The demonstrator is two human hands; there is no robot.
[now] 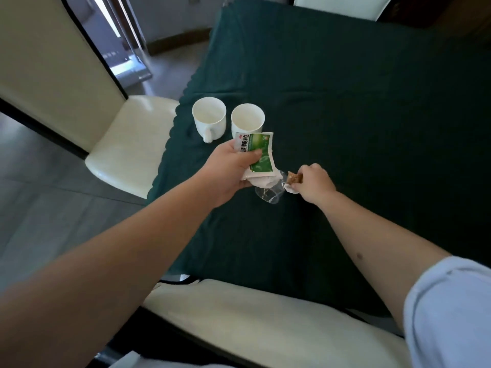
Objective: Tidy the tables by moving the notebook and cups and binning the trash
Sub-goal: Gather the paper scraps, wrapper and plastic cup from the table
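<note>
Two white cups stand side by side near the table's left edge: a mug with a handle [209,120] and a handleless cup [247,120]. Just in front of them my left hand [231,171] grips a green and white sachet [259,152] together with crumpled white paper and a clear plastic wrapper [268,193] that hangs below. To the right, my right hand [313,183] pinches a small brown snack piece [295,178] and a scrap of white paper, close to the wrapper. No notebook is in view.
The table wears a dark green cloth [358,128]. Cream chairs stand at the left [127,144], at the near edge [252,322] and at the far side [337,4]. Grey floor and a glass door lie to the left.
</note>
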